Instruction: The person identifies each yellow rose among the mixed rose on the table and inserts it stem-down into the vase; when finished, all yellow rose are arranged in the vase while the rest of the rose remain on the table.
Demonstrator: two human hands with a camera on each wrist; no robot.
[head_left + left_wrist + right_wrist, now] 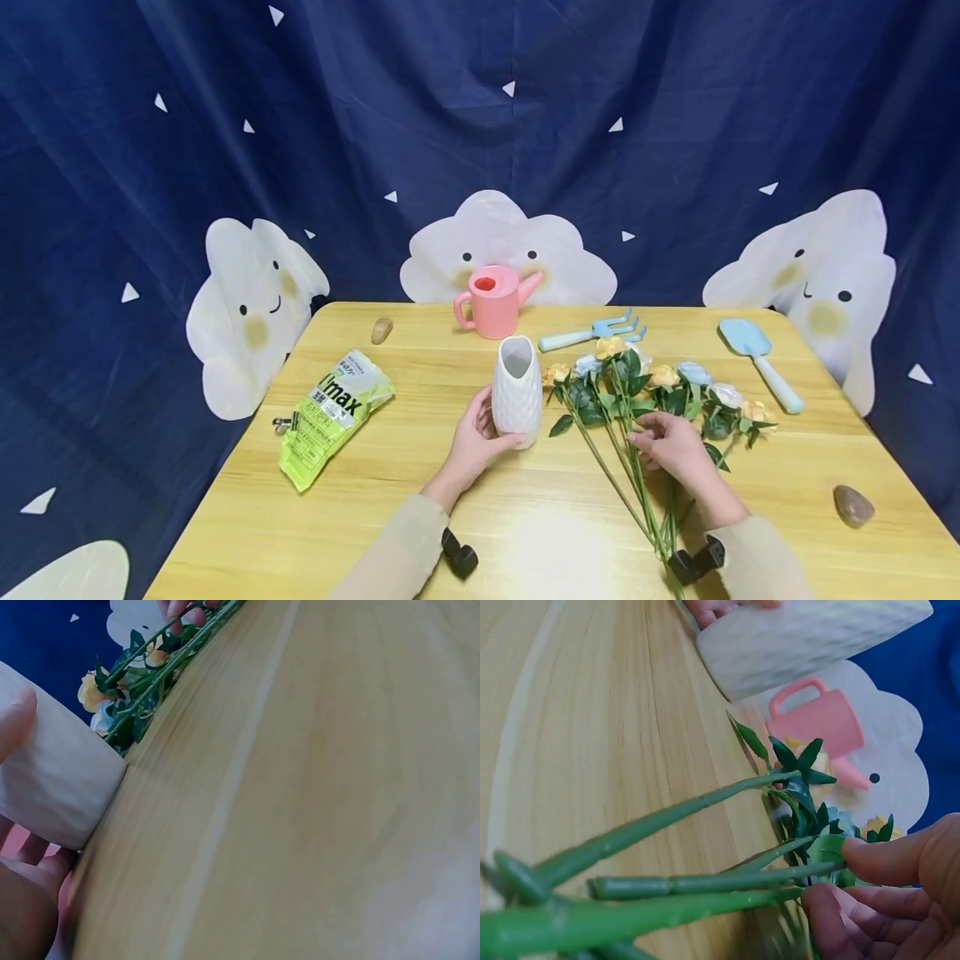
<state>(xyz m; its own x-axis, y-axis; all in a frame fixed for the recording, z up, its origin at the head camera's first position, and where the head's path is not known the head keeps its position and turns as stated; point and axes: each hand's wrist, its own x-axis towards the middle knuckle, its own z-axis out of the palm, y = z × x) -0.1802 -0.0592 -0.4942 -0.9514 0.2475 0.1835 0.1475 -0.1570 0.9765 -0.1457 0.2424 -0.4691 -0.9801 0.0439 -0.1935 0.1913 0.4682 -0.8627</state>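
Observation:
A white textured vase [517,396] stands upright near the middle of the table. My left hand [480,437] grips it low down, thumb in front and fingers round the far side. In the left wrist view the vase [60,765] shows its base on the wood. To the right lies a spread of artificial roses [663,377] in yellow, pale blue and white, their green stems [633,475] pointing toward me. My right hand [671,450] pinches a stem between thumb and fingertips, as the right wrist view shows beside the leaves [825,847].
Behind the vase stands a pink watering can [495,304]. A blue hand rake [592,331] and a blue trowel [761,358] lie at the back right. On the left are a green bag [337,417], a binder clip [282,425] and a stone [382,330]; another stone [853,506] sits far right.

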